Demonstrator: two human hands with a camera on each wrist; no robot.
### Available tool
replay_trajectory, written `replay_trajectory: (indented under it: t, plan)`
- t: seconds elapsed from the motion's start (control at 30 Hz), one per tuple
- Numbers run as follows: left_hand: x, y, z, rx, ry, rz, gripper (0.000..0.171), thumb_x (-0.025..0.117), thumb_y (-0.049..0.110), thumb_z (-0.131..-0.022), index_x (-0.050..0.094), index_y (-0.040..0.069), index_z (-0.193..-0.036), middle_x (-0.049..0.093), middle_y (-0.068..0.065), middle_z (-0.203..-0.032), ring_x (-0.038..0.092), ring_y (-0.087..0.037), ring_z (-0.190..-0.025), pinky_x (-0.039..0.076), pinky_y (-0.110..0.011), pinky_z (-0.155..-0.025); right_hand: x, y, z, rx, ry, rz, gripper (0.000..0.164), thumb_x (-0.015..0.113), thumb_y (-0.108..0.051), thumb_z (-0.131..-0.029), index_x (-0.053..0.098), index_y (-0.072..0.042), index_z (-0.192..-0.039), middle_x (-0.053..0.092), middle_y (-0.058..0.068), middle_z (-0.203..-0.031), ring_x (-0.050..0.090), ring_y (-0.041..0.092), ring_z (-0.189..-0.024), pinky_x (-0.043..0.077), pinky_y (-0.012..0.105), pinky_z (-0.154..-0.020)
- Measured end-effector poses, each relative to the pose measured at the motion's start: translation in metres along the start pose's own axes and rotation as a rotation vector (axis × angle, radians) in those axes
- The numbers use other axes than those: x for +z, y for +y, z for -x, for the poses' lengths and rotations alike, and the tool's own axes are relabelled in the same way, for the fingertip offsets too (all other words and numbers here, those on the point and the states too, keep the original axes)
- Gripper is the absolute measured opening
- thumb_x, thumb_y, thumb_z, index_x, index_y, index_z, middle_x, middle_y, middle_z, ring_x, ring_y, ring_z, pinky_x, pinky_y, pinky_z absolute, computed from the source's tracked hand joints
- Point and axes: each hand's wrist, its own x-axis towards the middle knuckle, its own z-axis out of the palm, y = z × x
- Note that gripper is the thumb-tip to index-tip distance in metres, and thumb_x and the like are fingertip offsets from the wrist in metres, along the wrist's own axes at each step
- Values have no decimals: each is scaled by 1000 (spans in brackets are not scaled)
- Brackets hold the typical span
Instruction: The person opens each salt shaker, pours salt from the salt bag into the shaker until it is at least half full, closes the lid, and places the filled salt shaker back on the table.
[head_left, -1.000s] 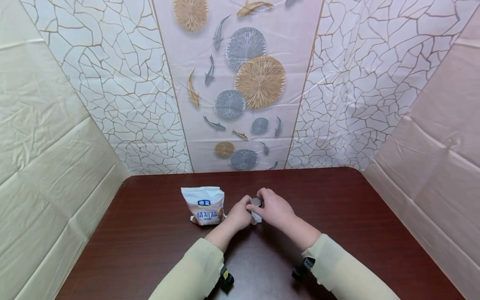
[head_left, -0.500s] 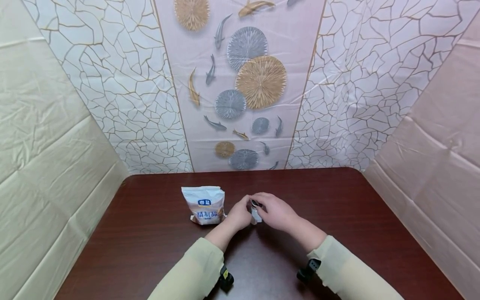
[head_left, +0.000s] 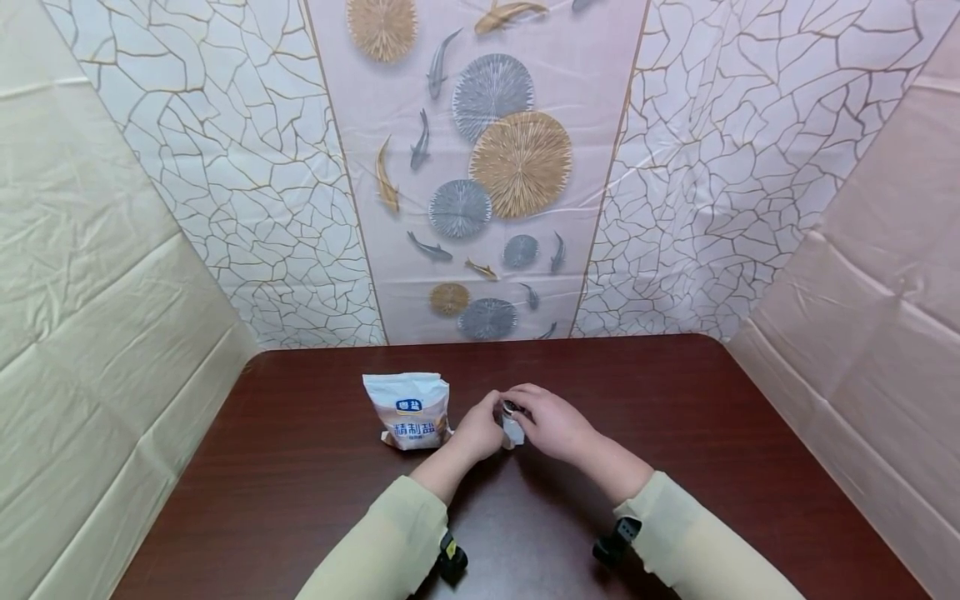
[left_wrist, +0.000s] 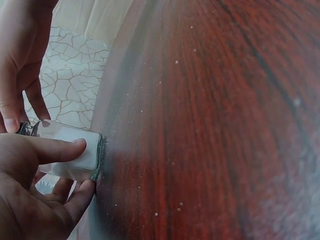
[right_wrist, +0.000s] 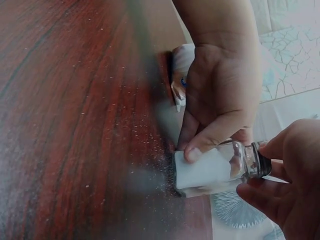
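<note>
A small square glass shaker point(right_wrist: 207, 171), filled for the most part with white grains, stands upright on the table. My left hand point(head_left: 478, 427) grips its body, the thumb point(left_wrist: 67, 150) across the glass. At the top, my right hand point(head_left: 557, 423) pinches the dark cap point(right_wrist: 263, 164) between thumb and fingers. From the head, only a slice of the shaker shows between the two hands, with a dark round top under the right fingers. A white and tan bag of salt point(head_left: 408, 412) with blue lettering stands left of my left hand.
Fine white grains lie scattered on the dark red wooden table point(left_wrist: 200, 125) around the shaker's base. A patterned cloth wall point(head_left: 487, 250) rises behind the table's back edge, with pale cloth panels point(head_left: 97, 292) at the sides.
The right hand's fingers have closed in over the shaker's top, and its wrist has shifted slightly right. The grey top seen earlier now looks dark. The left hand and salt bag have stayed put.
</note>
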Motion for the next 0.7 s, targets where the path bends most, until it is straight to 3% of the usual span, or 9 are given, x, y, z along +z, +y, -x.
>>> replay_trajectory:
  t: [0.4,0.57,0.7]
  plan:
    - [-1,-6,0,3,17,2,47,80,1,-75,51,11,-109,57,-5,-89,54,-22,-81,45,-36,-68,6,3,-6,-25,-4,12,34,59,-11,-99,61,-10,-133,59,4,-131,57,19,-120,48,39,-96]
    - [-3,-8,2,-1,4,-17,54,79,1,-77,52,9,-123,61,-7,-97,56,-24,-89,48,-40,-76,9,2,-8,-27,-14,19,35,59,-13,-99,61,-11,-134,58,4,-133,56,19,-121,49,39,-94]
    - [-8,-7,5,8,-11,-7,68,79,3,-78,46,5,-137,59,-13,-115,56,-26,-105,48,-43,-87,8,1,-9,-28,-11,14,35,59,-14,-100,61,-11,-134,58,4,-132,56,20,-122,49,39,-96]
